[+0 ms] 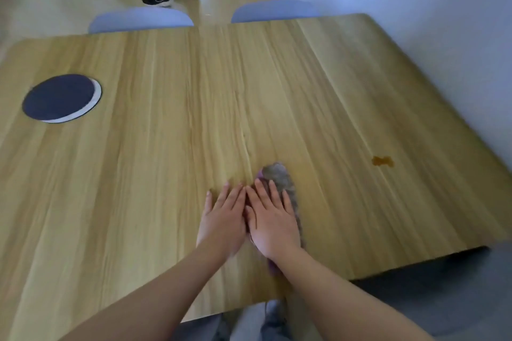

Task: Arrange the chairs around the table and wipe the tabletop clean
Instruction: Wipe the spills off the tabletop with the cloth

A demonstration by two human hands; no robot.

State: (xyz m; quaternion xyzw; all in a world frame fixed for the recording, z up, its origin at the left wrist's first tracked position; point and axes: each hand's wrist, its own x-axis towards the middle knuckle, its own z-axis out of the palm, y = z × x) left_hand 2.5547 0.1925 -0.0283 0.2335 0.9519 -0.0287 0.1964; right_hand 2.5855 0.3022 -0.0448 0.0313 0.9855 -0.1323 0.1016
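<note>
Wiping seems the step in hand: the right grip point(273, 219) lies flat, fingers straight, pressing the grey cloth point(279, 177) onto the table point(166, 147), the left grip point(221, 219) flat beside it (holding nothing), and the brown stain point(382, 161), further right, likely needs the next sweep.

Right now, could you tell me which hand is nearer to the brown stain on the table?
Right. The right hand presses the grey cloth, left of the brown stain; the left hand lies flat beside it, farther left.
</note>
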